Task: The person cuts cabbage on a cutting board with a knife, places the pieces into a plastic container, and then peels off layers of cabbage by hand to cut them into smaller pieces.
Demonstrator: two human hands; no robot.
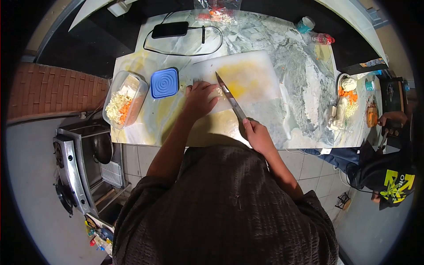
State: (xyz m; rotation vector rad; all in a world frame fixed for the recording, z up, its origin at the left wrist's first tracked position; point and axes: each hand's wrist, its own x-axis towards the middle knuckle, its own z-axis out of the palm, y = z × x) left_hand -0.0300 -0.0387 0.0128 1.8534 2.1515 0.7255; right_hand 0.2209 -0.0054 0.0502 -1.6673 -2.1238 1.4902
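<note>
On the cutting board (260, 66), mid-table (304, 84): knife (233, 104) lies diagonally, tip away from you and to the left, handle toward you past the board's near edge. Your right hand (257, 134) has its grip wrapped around that handle. Your left hand (201, 99) is at the board's left part, just beside the blade, fingers bent; can't tell whether that grip is pinching anything. Small pale pieces (219, 91) sit between it and the blade. Yellow staining (240, 79) on the board. To your left: blue lid (164, 83) flat on the table, then a clear container (142, 90) with pale shreds (115, 104) and orange pieces (125, 112) inside. Beyond the board: black phone (170, 30), cable (220, 37) looped near it, clear bag (216, 11) at the far edge. Far right: more orange food (348, 94), with another person (375, 168) near that end.
</note>
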